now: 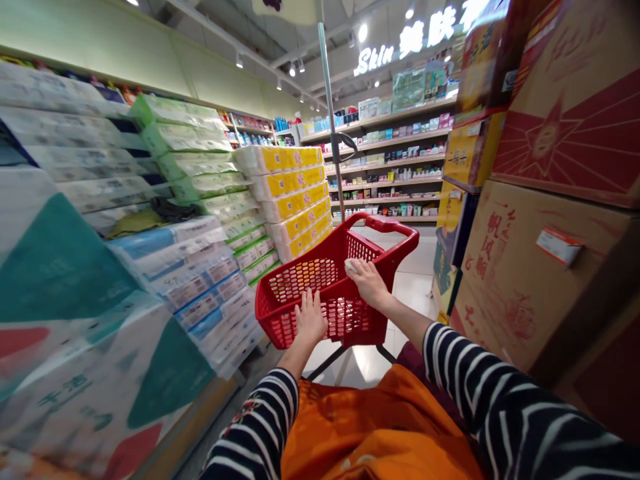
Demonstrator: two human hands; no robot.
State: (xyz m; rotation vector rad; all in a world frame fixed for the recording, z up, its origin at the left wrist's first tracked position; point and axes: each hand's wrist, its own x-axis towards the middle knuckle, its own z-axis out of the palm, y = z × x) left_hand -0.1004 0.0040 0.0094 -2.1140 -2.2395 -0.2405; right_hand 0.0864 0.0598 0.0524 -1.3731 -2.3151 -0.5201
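Note:
A red plastic shopping cart basket [347, 315] with perforated walls stands in front of me on dark legs. My left hand [311, 319] lies against its near side, fingers stretched out over the outer wall. Farther right, my right hand [369, 283] is at the near rim with a small white wad [351, 265], perhaps cloth or tissue, under its fingertips. The cart's red handle [403, 239] rises beyond my right hand. No goods show in the visible part of the basket.
Stacked tissue packs [197, 280] line the left side, with yellow-and-white packs [295, 193] beyond them. Cardboard cartons [520, 267] rise close on the right. A metal pole [329, 87] stands behind the cart. Shelves of skin-care goods [390, 157] close off the back.

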